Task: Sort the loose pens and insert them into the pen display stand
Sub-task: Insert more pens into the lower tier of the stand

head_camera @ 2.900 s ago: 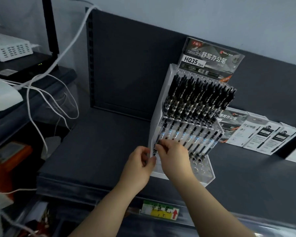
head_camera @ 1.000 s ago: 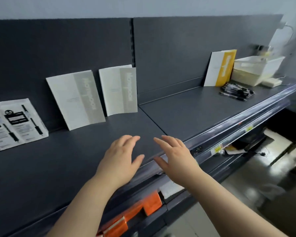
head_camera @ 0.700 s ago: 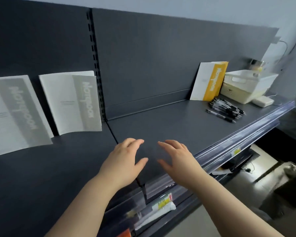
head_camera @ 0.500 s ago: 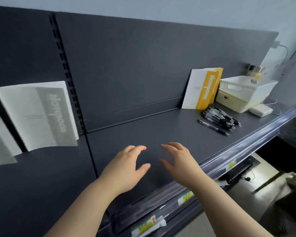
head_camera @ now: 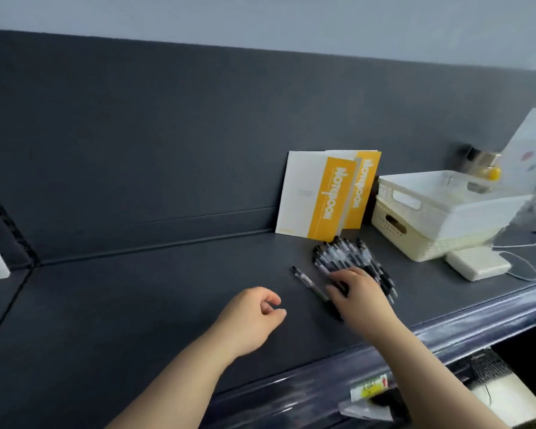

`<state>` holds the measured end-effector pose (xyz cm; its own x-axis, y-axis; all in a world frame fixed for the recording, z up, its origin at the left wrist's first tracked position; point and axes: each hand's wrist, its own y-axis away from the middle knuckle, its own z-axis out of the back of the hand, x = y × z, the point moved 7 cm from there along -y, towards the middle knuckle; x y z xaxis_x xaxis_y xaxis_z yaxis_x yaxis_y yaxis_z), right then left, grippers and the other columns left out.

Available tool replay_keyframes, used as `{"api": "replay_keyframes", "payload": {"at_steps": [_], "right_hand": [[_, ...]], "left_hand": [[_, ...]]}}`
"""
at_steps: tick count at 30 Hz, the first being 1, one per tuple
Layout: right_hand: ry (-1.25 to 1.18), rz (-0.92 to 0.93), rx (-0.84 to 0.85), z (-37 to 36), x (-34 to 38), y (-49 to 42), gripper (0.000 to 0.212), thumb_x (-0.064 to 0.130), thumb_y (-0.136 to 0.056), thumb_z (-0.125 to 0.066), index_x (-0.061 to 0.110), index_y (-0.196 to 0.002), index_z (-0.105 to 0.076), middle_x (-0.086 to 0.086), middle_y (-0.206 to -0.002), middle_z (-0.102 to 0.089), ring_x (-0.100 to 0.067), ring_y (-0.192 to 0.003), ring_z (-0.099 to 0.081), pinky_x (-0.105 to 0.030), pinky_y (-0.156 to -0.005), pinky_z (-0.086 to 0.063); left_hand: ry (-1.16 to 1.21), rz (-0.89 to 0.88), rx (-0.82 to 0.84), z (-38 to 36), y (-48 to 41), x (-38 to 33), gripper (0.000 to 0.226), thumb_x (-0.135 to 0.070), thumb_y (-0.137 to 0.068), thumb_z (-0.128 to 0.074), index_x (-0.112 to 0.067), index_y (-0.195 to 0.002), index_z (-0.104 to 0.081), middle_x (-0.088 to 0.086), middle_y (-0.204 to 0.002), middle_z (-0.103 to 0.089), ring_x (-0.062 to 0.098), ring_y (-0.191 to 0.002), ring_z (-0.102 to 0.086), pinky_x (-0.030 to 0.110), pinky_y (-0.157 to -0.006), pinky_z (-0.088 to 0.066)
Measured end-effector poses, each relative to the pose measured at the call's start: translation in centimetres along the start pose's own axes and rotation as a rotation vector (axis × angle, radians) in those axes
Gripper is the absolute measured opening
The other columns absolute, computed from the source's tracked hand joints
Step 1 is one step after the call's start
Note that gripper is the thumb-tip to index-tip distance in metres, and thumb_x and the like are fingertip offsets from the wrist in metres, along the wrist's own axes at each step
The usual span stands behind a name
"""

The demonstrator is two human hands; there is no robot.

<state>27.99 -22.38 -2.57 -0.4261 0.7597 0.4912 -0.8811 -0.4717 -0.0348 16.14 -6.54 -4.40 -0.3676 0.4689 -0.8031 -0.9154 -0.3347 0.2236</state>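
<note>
Near the dark grey shelf's [head_camera: 136, 305] front edge, the left hand [head_camera: 251, 317] hangs loosely curled, empty. Right hand [head_camera: 361, 294] is down on the heap of loose black-and-clear plastic pens [head_camera: 347, 257] toward the right end; grip's too blurry to call. No display stand in sight, so plenty left, I'd guess.

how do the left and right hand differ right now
The left hand is loosely curled, holding nothing; the right hand lies on the pile of pens, grip unclear. The left hand is clear of them; the right hand touches them. Both are bare, over the shelf.
</note>
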Motion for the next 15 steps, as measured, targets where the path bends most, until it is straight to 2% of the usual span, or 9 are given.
{"api": "replay_keyframes", "payload": {"at_steps": [2, 5, 7, 8, 10, 11, 12, 13, 15], "right_hand": [[-0.003, -0.023, -0.027, 1.9, -2.8, -1.5, 0.028, 0.023, -0.092, -0.054, 0.014, -0.117, -0.063, -0.004, -0.118, -0.057, -0.022, -0.11, -0.053, -0.027, -0.091, -0.04], [-0.02, -0.071, -0.068, 4.1, -6.7, -4.2, 0.028, 0.019, -0.093, -0.051, 0.011, -0.117, -0.062, -0.008, -0.118, -0.058, -0.024, -0.11, -0.053, -0.027, -0.085, -0.039], [-0.028, -0.109, -0.056, 4.6, -9.1, -5.8, 0.033, 0.02, -0.093, -0.052, 0.008, -0.123, -0.058, -0.012, -0.122, -0.057, -0.027, -0.111, -0.053, -0.03, -0.087, -0.041], [-0.031, -0.14, -0.025, 4.5, -10.2, -6.5, 0.037, 0.021, -0.093, -0.052, 0.006, -0.126, -0.055, -0.015, -0.124, -0.055, -0.029, -0.111, -0.053, -0.032, -0.087, -0.042], [-0.03, -0.189, 0.07, 4.0, -11.7, -7.7, 0.043, 0.027, -0.094, -0.052, 0.003, -0.129, -0.05, -0.018, -0.124, -0.055, -0.031, -0.113, -0.052, -0.032, -0.083, -0.042], [-0.026, -0.187, 0.112, 3.6, -12.0, -8.1, 0.039, 0.029, -0.094, -0.052, 0.002, -0.122, -0.054, -0.017, -0.116, -0.059, -0.03, -0.109, -0.054, -0.03, -0.076, -0.041], [-0.025, -0.177, 0.134, 3.4, -12.1, -8.5, 0.03, 0.029, -0.094, -0.053, 0.002, -0.104, -0.06, -0.015, -0.099, -0.062, -0.029, -0.096, -0.057, -0.028, -0.064, -0.039], [-0.027, -0.165, 0.138, 3.3, -11.9, -8.9, 0.026, 0.028, -0.093, -0.054, 0.005, -0.082, -0.057, -0.01, -0.078, -0.058, -0.025, -0.077, -0.056, -0.027, -0.053, -0.033], [-0.034, -0.15, 0.14, 3.1, -11.7, -9.5, 0.035, 0.029, -0.091, -0.056, 0.008, -0.065, -0.043, -0.003, -0.06, -0.044, -0.016, -0.056, -0.043, -0.026, -0.045, -0.024]], "left_hand": [[0.06, 0.081, 0.015, -2.4, -2.0, -1.3, 0.03, -0.028, -0.091, -0.057, -0.016, -0.118, -0.058, -0.006, -0.083, -0.061, 0.015, -0.083, -0.064, 0.031, -0.077, -0.053], [0.149, 0.192, 0.044, -5.8, -4.2, -3.0, 0.037, -0.02, -0.092, -0.056, -0.013, -0.128, -0.05, 0.002, -0.085, -0.06, 0.021, -0.082, -0.061, 0.032, -0.071, -0.056], [0.197, 0.232, 0.001, -7.2, -5.4, -3.9, 0.017, -0.012, -0.091, -0.056, -0.024, -0.103, -0.052, 0.004, -0.087, -0.056, 0.024, -0.082, -0.057, 0.04, -0.079, -0.057], [0.208, 0.249, -0.037, -7.5, -6.2, -4.3, 0.018, -0.011, -0.09, -0.057, -0.028, -0.096, -0.051, 0.003, -0.087, -0.054, 0.025, -0.083, -0.056, 0.045, -0.084, -0.055], [0.192, 0.261, -0.079, -8.1, -7.5, -5.3, 0.032, -0.017, -0.091, -0.057, -0.022, -0.121, -0.049, -0.003, -0.088, -0.048, 0.026, -0.092, -0.058, 0.043, -0.091, -0.052], [0.155, 0.267, -0.095, -8.3, -8.2, -5.9, 0.047, -0.023, -0.092, -0.056, -0.014, -0.135, -0.04, -0.003, -0.093, -0.047, 0.026, -0.098, -0.059, 0.041, -0.092, -0.051], [0.116, 0.277, -0.102, -8.5, -8.8, -6.4, 0.056, -0.028, -0.092, -0.055, -0.01, -0.141, -0.032, -0.002, -0.103, -0.047, 0.026, -0.102, -0.058, 0.039, -0.093, -0.051], [0.068, 0.283, -0.106, -8.8, -9.5, -7.0, 0.061, -0.031, -0.093, -0.053, -0.009, -0.143, -0.027, 0.001, -0.114, -0.046, 0.026, -0.105, -0.057, 0.036, -0.091, -0.05], [-0.043, 0.294, -0.125, -9.2, -10.4, -8.0, 0.065, -0.036, -0.095, -0.049, -0.01, -0.147, -0.02, 0.01, -0.139, -0.038, 0.027, -0.117, -0.051, 0.03, -0.086, -0.045]]}}
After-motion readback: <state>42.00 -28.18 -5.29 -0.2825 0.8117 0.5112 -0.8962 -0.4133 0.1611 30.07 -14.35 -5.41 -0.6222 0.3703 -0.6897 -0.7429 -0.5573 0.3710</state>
